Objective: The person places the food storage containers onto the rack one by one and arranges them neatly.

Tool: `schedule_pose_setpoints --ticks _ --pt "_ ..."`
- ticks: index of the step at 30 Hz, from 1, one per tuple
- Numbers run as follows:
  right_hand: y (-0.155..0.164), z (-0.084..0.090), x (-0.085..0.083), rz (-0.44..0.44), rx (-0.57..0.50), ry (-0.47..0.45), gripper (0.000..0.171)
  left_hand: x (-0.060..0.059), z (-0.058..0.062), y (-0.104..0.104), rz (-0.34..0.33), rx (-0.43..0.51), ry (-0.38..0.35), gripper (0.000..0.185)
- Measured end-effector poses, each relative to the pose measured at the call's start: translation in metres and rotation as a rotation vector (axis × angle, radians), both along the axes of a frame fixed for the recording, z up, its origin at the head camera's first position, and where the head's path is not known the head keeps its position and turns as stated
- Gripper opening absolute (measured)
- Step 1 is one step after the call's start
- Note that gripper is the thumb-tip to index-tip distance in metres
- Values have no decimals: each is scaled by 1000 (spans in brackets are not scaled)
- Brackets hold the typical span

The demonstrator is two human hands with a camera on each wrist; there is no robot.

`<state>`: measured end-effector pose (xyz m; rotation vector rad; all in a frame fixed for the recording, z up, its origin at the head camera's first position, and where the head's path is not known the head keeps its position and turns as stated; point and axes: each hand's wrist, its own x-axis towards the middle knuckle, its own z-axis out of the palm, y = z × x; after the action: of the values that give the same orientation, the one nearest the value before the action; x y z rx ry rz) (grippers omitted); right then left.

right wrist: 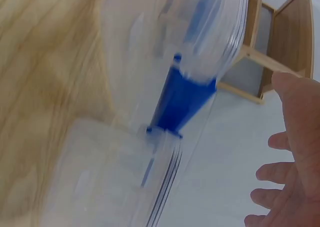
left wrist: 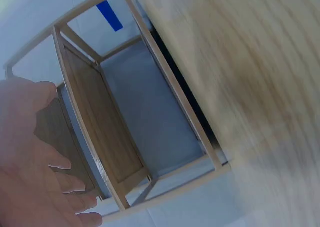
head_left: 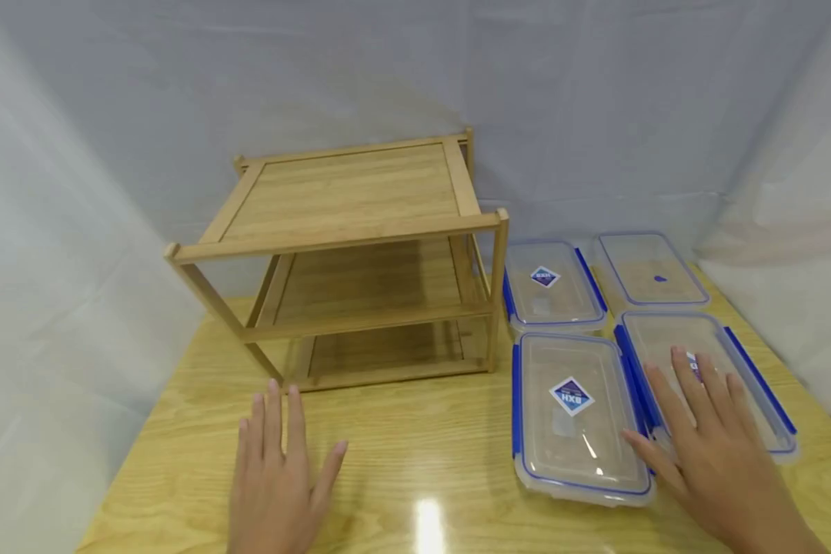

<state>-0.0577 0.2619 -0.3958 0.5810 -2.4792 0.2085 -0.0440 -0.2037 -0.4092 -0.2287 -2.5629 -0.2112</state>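
My left hand (head_left: 273, 473) hovers palm down over the table in front of a wooden three-tier shelf (head_left: 346, 238), its fingers straight and holding nothing. To the right, my right hand (head_left: 716, 446) is spread above a lidded clear container (head_left: 672, 335) with blue clips; in the right wrist view its fingers are apart from the containers. Beside it lies another lidded container (head_left: 568, 454) with a diamond label. Behind these two stand a labelled container (head_left: 554, 300) with blue clips and a clear box (head_left: 651, 269) with a small blue mark on it.
The wooden table (head_left: 381, 462) carries everything, and a bright glare spot shows near its front. Pale cloth (head_left: 360, 69) hangs behind the shelf and on both sides. The front-left shelf leg stands close to the left fingertips in the head view.
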Motion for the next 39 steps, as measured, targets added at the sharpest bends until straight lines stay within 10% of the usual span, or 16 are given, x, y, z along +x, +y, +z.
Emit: schedule_pose_setpoints --ticks 22,39 --pt "58 16 -23 -44 -161 91 101 -19 31 -43 122 350 -96 84" --pt "117 -5 -52 -202 -251 -302 92 -50 46 -64 99 577 -147 79"
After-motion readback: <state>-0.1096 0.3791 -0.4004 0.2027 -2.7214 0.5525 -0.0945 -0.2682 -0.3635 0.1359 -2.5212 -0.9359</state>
